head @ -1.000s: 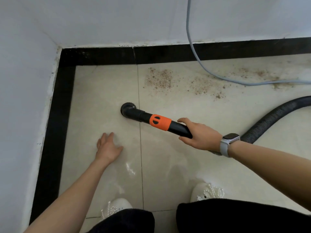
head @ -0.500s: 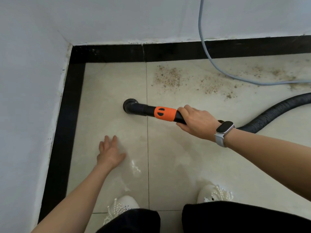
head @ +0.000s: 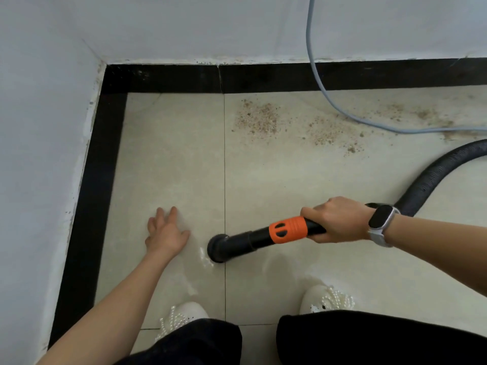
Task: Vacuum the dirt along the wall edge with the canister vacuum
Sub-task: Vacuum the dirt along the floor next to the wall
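The fingers of the right hand (head: 340, 219) are curling round the black vacuum tube (head: 263, 239), just behind its orange collar (head: 288, 229). The tube's round nozzle (head: 217, 248) is pointing down onto the pale floor tile (head: 171, 159), right at the grout line. Just to its left, the left hand (head: 166, 234) is lying flat on the floor with its fingers straight and slightly spread, holding nothing. A smartwatch (head: 380, 221) is sitting on the right wrist, and behind it the ribbed black hose (head: 434, 175) is curving away to the right edge. The dirt (head: 259, 118) is lying well beyond the nozzle, scattered in brown patches along the black skirting (head: 163, 79) at the foot of the far wall. A pale blue cable (head: 326, 93) is hanging down the wall and trailing across that dirt. Two white shoes (head: 325, 299) are showing at the bottom.
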